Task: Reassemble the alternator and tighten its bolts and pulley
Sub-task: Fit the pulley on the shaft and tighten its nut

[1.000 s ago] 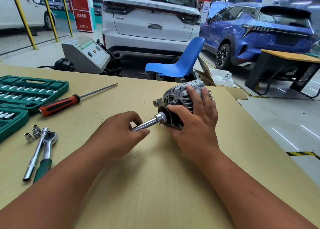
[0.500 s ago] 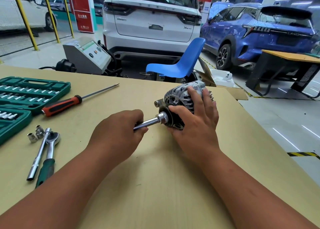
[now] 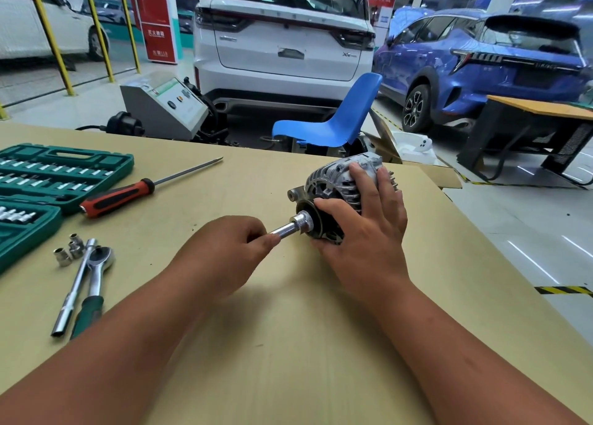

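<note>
Workshop bay, parked cars behind; work goes on at a cardboard-covered bench (image 3: 288, 344).

Position: alternator (image 3: 333, 180) lies on its side at mid-bench, pulley (image 3: 323, 232) facing the person's left.

Grip: right hand (image 3: 362, 232) grasps the alternator, fingers spread over the ribbed housing and thumb against the pulley face. Left hand (image 3: 221, 257) has its fingers curled round the near end of a chrome socket bar (image 3: 290, 228), whose socket end sits square on the pulley centre.

Progress (judgement): the housing halves look joined and the pulley is on the shaft, so assembly appears largely done. The bar is held bare-handed, which suggests the pulley nut is only being run down by hand. The ratchet (image 3: 96, 273) lies apart on the left beside a steel tube (image 3: 75, 283) and loose sockets (image 3: 69, 249), so final tightening probably remains. Screwdriver (image 3: 118, 196) and green tool case (image 3: 61, 174) lie further left, untouched.

Not visible: the nut itself, inside the socket. Housing bolts cannot be made out, so seated or not, I cannot tell. The alternator's rear is covered by the right hand. The bar's near end is buried in the left hand.
</note>
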Motion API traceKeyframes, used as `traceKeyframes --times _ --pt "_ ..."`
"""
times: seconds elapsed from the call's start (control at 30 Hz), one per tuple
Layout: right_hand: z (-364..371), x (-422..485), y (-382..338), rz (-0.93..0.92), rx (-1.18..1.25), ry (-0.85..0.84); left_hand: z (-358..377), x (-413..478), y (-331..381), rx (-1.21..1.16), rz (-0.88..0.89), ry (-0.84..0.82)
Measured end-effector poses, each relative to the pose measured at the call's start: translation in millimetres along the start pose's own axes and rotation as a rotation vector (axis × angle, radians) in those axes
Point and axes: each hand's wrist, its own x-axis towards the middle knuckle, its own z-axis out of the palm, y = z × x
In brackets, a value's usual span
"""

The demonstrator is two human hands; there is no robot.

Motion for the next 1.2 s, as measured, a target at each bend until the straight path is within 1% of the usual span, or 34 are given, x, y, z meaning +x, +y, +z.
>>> traceKeyframes --times 0.07,0.1,0.13,0.2,0.27,0.37,0.47,0.5,0.57,0.67,0.73,0.87,0.93,1.0,1.07,1.13,1.2 --pt "0.4 0.1 1.0 0.003 -0.004 -0.008 1.5 -5.4 0.0 0.247 0.101 0.170" --pt "0.7 -0.1 1.3 0.004 -0.005 -0.011 2.4 -6.8 0.2 0.295 0.139 0.233" --pt "0.9 -0.4 1.4 0.004 -0.006 -0.012 2.8 -6.7 -0.5 0.274 0.150 0.251" --pt "1.0 -1.2 1.4 0.003 -0.016 -0.004 1.1 -4.3 -3.1 0.097 0.108 0.168" --pt "0.4 -0.8 1.3 -0.004 -0.042 -0.005 -2.9 -1.3 -5.2 -0.015 0.072 0.063" --pt "-1.7 0.4 1.1 -0.016 -0.095 -0.036 -11.6 1.5 -9.6 -0.048 0.054 0.015" --pt "-4.1 0.3 0.8 -0.011 -0.123 -0.060 -28.8 3.1 -19.4 -0.008 -0.033 -0.098" --pt "-4.6 0.3 0.6 -0.007 -0.123 -0.067 -34.1 4.0 -23.1 0.010 -0.065 -0.110" --pt "-5.3 0.5 -0.1 -0.001 -0.120 -0.074 -40.1 7.5 -30.7 0.036 -0.120 -0.044" --pt "-5.1 0.8 -1.0 0.008 -0.130 -0.068 -37.9 14.3 -39.0 0.094 -0.178 0.127" --pt "-4.6 1.5 -1.0 0.004 -0.134 -0.059 -34.4 18.1 -43.1 0.145 -0.203 0.185" --pt "-5.2 1.8 -0.7 -0.008 -0.130 -0.034 -27.3 24.0 -50.2 0.234 -0.218 0.191" --pt "-7.5 2.8 0.0 0.059 -0.083 -0.059 -23.9 25.3 -51.3 0.258 -0.222 0.171" --pt "-10.8 4.5 1.6 0.193 0.010 -0.112 -21.4 25.8 -51.9 0.265 -0.223 0.155" --pt "-13.2 5.2 6.6 0.289 0.108 -0.149 -20.3 25.3 -52.5 0.281 -0.216 0.149" --pt "-16.4 6.0 15.7 0.306 0.190 -0.160 -19.8 25.1 -53.5 0.303 -0.213 0.141" --pt "-20.7 8.4 25.7 0.280 0.234 -0.175 -20.0 24.8 -56.0 0.322 -0.214 0.117"
